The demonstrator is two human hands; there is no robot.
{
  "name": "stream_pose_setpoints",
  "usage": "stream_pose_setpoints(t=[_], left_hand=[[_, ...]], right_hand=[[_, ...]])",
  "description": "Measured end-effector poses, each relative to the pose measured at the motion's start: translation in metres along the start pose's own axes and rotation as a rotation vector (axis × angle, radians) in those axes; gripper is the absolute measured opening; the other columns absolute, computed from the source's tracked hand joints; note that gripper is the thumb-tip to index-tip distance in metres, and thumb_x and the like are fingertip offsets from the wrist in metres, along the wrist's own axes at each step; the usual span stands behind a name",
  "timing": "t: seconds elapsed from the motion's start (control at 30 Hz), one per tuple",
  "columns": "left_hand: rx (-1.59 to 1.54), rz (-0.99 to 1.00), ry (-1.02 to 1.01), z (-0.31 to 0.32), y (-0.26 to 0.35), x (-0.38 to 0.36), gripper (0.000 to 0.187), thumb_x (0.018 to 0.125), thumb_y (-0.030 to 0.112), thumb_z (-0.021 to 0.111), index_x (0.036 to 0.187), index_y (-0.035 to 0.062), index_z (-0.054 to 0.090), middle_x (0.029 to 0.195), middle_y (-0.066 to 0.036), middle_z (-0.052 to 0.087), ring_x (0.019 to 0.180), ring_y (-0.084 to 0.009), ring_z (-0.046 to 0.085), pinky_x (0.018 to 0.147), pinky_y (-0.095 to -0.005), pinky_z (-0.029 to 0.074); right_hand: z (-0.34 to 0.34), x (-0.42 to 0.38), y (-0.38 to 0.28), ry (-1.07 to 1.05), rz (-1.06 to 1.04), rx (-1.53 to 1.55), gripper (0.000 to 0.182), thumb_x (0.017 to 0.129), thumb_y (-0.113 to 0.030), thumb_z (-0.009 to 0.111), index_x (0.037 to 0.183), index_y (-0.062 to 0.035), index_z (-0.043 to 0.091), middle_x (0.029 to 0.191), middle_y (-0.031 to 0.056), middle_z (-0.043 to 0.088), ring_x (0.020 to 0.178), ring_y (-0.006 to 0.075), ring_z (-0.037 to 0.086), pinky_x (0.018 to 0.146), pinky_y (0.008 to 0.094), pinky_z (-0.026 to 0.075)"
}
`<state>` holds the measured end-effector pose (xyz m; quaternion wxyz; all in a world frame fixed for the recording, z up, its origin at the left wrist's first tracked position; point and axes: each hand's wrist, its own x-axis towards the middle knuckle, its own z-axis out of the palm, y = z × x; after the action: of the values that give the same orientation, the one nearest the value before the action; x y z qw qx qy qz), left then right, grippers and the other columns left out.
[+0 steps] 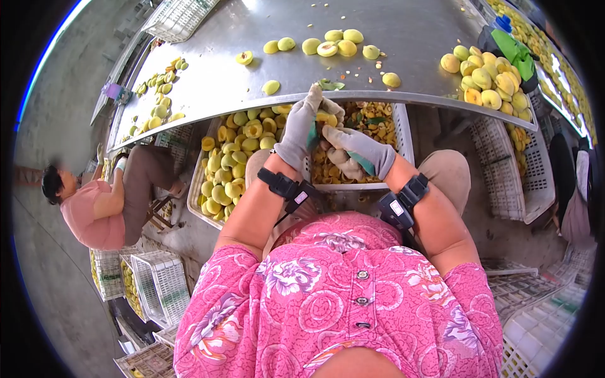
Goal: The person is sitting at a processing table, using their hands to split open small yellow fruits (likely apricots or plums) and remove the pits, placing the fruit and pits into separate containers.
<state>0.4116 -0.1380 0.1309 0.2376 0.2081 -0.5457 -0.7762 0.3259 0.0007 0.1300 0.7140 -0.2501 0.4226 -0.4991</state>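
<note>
Both my hands wear pale grey work gloves with green palms, and they meet just below the steel table's edge. In my left hand a yellow peach shows between the curled fingers, partly hidden. My right hand is closed close beside it; whatever its fingers grip is hidden. Beneath the hands stands a white crate of peach scraps, stones and some leaves. To its left, another crate is heaped with yellow-green peach halves.
On the steel table lie several loose peaches, with a larger peach pile at the right corner. A co-worker sits at the left. Stacked crates stand behind at lower left, and more crates at right.
</note>
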Motion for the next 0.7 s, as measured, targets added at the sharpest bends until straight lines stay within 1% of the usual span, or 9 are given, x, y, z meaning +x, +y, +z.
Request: stream_pose_setpoints(t=[0.17,0.23,0.33,0.47,0.5,0.57,0.63,0.67,0.7], left_hand=[[-0.002,-0.033,-0.184,-0.012,-0.001,-0.008,0.057,0.092,0.056,0.050,0.077,0.0018,0.059,0.078,-0.017,0.064,0.068,-0.0252,0.063,0.064,-0.0352,0.054],[-0.064,-0.040,-0.191,-0.015,-0.003,-0.010,0.057,0.092,0.057,0.050,0.076,0.0031,0.058,0.080,-0.015,0.063,0.070,-0.0261,0.063,0.065,-0.0367,0.054],[-0.544,-0.143,-0.232,-0.015,-0.009,-0.011,0.053,0.094,0.055,0.047,0.082,0.0048,0.059,0.081,-0.012,0.062,0.074,-0.0272,0.063,0.066,-0.0392,0.054],[-0.786,-0.119,-0.084,-0.028,-0.013,-0.004,0.048,0.095,0.054,0.046,0.079,0.0097,0.058,0.085,-0.010,0.063,0.081,-0.0296,0.063,0.072,-0.0464,0.055],[-0.738,-0.131,0.038,-0.035,-0.002,-0.009,0.045,0.096,0.049,0.047,0.081,0.0091,0.058,0.085,-0.011,0.064,0.081,-0.0288,0.063,0.073,-0.0460,0.056],[-0.384,0.050,0.219,-0.078,0.003,-0.004,0.041,0.096,0.047,0.050,0.083,0.0082,0.059,0.087,-0.012,0.064,0.081,-0.0240,0.065,0.069,-0.0392,0.057],[0.023,0.206,0.385,-0.125,0.018,-0.013,0.033,0.097,0.037,0.053,0.089,0.0059,0.063,0.088,-0.011,0.066,0.081,-0.0208,0.065,0.070,-0.0338,0.055],[0.361,0.241,0.468,-0.154,0.020,-0.019,0.030,0.097,0.033,0.053,0.094,0.0052,0.064,0.093,-0.012,0.066,0.087,-0.0227,0.065,0.075,-0.0341,0.054],[0.703,0.270,0.540,-0.181,0.020,-0.026,0.029,0.097,0.030,0.052,0.099,0.0044,0.065,0.098,-0.013,0.066,0.092,-0.0245,0.065,0.081,-0.0345,0.052]], right_hand=[[-0.009,0.009,0.012,-0.172,0.106,0.188,0.042,0.096,-0.055,0.045,0.099,-0.0133,0.051,0.056,-0.0089,0.036,0.035,0.0027,0.030,0.030,0.0233,0.020],[-0.008,0.011,0.014,-0.358,0.103,0.366,0.041,0.097,-0.053,0.044,0.100,-0.0127,0.051,0.057,-0.0089,0.034,0.035,0.0015,0.029,0.030,0.0212,0.020],[-0.009,0.017,0.020,-0.466,0.132,0.531,0.041,0.098,-0.051,0.042,0.102,-0.0106,0.049,0.058,-0.0088,0.034,0.034,0.0000,0.027,0.029,0.0192,0.018],[-0.003,0.016,0.014,-0.571,0.108,0.529,0.043,0.098,-0.051,0.041,0.101,-0.0095,0.051,0.059,-0.0084,0.034,0.036,-0.0004,0.027,0.029,0.0177,0.021],[-0.001,0.016,0.013,-0.595,0.094,0.513,0.043,0.098,-0.051,0.040,0.101,-0.0092,0.050,0.059,-0.0083,0.034,0.037,-0.0003,0.027,0.029,0.0173,0.021],[-0.007,0.019,0.017,-0.534,0.108,0.485,0.045,0.097,-0.053,0.043,0.101,-0.0091,0.048,0.058,-0.0066,0.034,0.035,0.0019,0.025,0.030,0.0202,0.019],[-0.010,0.020,0.021,0.005,0.127,0.086,0.044,0.096,-0.054,0.045,0.100,-0.0100,0.048,0.058,-0.0067,0.035,0.037,0.0030,0.029,0.031,0.0234,0.023],[-0.013,0.023,0.025,0.187,0.154,-0.132,0.041,0.096,-0.052,0.045,0.098,-0.0113,0.048,0.058,-0.0066,0.036,0.039,0.0044,0.032,0.032,0.0260,0.028],[-0.015,0.023,0.027,0.197,0.161,-0.120,0.041,0.096,-0.052,0.045,0.098,-0.0113,0.048,0.058,-0.0066,0.036,0.039,0.0044,0.032,0.032,0.0260,0.028]])
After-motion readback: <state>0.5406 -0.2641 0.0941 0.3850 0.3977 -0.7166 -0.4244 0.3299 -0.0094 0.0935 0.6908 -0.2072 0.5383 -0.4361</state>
